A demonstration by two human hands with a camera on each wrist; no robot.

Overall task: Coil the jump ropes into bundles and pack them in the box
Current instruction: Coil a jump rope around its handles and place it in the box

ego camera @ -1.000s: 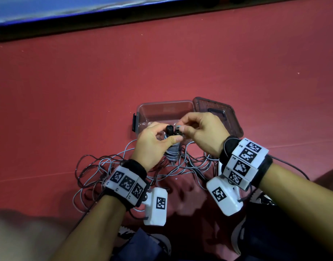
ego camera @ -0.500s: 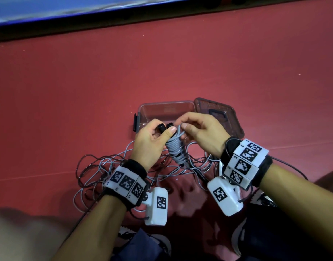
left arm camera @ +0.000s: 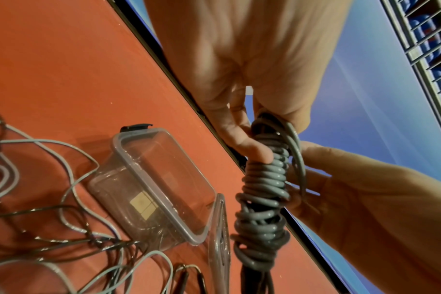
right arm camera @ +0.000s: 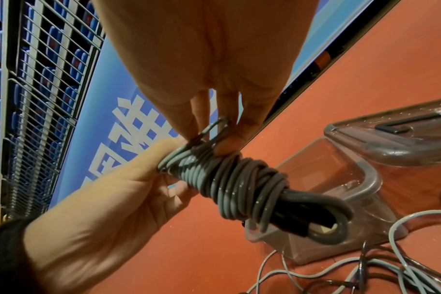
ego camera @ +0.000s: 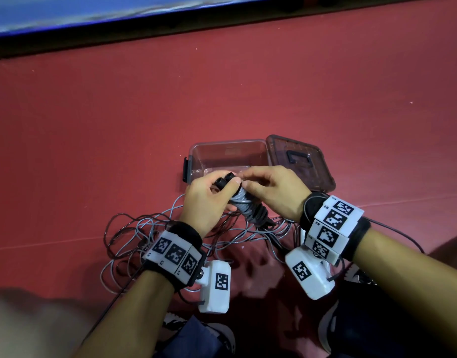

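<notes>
A grey jump rope is wound tightly round its black handles into a bundle (ego camera: 245, 205) (left arm camera: 263, 201) (right arm camera: 239, 185). My left hand (ego camera: 209, 200) grips the bundle's upper end, thumb over the black handle tips (ego camera: 223, 180). My right hand (ego camera: 268, 189) pinches a loop of the grey cord (right arm camera: 214, 129) at that same end. Both hands hold it just in front of the clear plastic box (ego camera: 196, 161) (left arm camera: 164, 179), which stands open on the red floor. More loose ropes (ego camera: 134, 233) lie tangled under my wrists.
The box's smoky lid (ego camera: 299, 161) (right arm camera: 403, 139) lies flat to the right of the box. A black latch (ego camera: 186, 169) sticks out on the box's left side. A blue board with a dark lower edge (ego camera: 119, 27) borders the red floor at the back.
The bundle has tilted, its handle tips swinging left and its lower end right. My right hand has moved in closer to pinch the cord loop at the top.
</notes>
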